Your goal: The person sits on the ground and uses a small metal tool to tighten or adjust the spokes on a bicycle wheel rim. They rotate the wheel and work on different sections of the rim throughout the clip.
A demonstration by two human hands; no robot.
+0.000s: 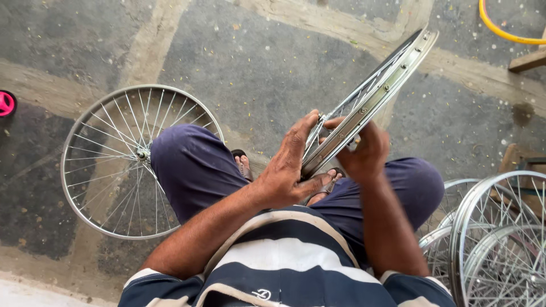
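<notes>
Wheel rim (372,94) stands on edge between the knees, centre-right, left hand (287,170) flat against its spokes, right hand (367,149) clenched on the near edge: probably light, stiff, smooth metal, so hold the rim, not thin spokes.

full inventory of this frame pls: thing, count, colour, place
Spoked metal bicycle wheel rim held on edge: 1, silver, centre to upper right, between both hands.
Spoked metal wheel lying flat: 1, silver, on the floor at left, partly under the left knee.
Stack of spoked metal wheels: several, exact count unclear, silver, lower right.
Yellow hose: 1, top right corner.
Pink object: 1, left edge, mostly cut off.
Wooden pieces: 2 visible, brown, right edge.
Concrete floor: grey with pale bands.
Sandalled feet: 2, between the knees.
Left hand: fingers against the held rim.
Right hand: gripping the held rim.
</notes>
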